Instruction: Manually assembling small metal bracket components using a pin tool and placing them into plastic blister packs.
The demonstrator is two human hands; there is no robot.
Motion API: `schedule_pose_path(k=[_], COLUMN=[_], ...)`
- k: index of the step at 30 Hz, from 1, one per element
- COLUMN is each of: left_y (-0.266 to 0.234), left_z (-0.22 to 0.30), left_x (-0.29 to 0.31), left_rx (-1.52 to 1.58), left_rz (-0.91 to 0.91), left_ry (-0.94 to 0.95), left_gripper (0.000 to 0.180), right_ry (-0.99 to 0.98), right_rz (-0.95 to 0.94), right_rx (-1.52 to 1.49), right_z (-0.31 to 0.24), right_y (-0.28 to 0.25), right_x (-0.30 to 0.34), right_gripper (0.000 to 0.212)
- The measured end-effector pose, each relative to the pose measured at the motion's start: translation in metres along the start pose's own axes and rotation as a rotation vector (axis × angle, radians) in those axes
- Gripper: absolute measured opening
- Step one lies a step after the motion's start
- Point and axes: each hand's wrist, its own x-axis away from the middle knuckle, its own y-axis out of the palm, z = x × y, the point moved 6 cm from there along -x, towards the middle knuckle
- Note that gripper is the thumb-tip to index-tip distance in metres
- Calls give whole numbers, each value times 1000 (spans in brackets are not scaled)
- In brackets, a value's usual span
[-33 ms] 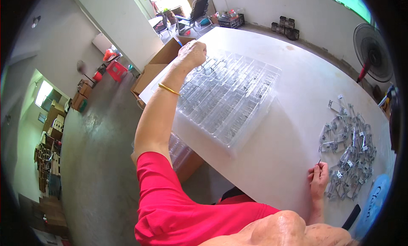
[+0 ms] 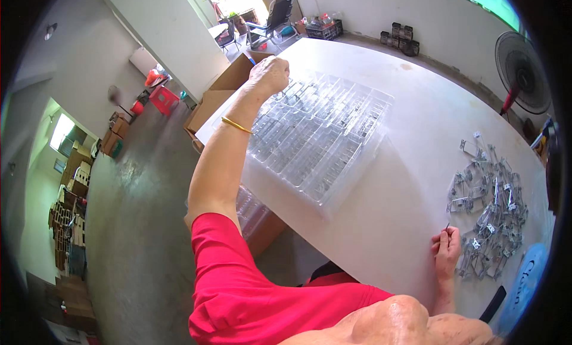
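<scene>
My left hand (image 2: 270,75) is closed at the far left corner of a clear plastic tray (image 2: 325,197). A short blue piece (image 2: 251,59) shows beside its knuckles; whether the hand holds it I cannot tell, as the fingertips are hidden. Long narrow compartments in the tray hold rows of small metallic parts (image 2: 313,130). Over at the right, my right hand (image 2: 447,249) rests by the table top with fingers pinched on a thin dark pin-like piece (image 2: 447,226). Just past it lies a loose heap of small grey metal clips (image 2: 491,208), some with thin wire loops.
The white table (image 2: 369,238) has a curved far edge. An open cardboard box (image 2: 214,100) stands at its left, and more clear trays (image 2: 250,209) sit below the near edge. A blue plastic packet (image 2: 527,279), a black strip (image 2: 493,304) and a fan (image 2: 523,77) are at the right.
</scene>
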Motion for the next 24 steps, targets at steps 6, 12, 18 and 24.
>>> schedule_pose_path(k=[6, 12, 18, 24], left_y=[-24, -19, -55, -3], left_z=[41, 82, 268, 409], left_x=[1, -14, 18, 53], left_rx=[22, 132, 301, 408], left_rz=[-78, -25, -131, -246], left_ry=[-11, 287, 530, 735], left_gripper=[19, 22, 21, 23], right_ry=[25, -192, -133, -203], right_rz=[-25, -4, -10, -51], right_rx=[-39, 70, 32, 1], right_z=[0, 12, 3, 3], right_y=[-4, 0, -2, -6], right_x=[16, 11, 14, 18], right_gripper=[10, 9, 12, 16])
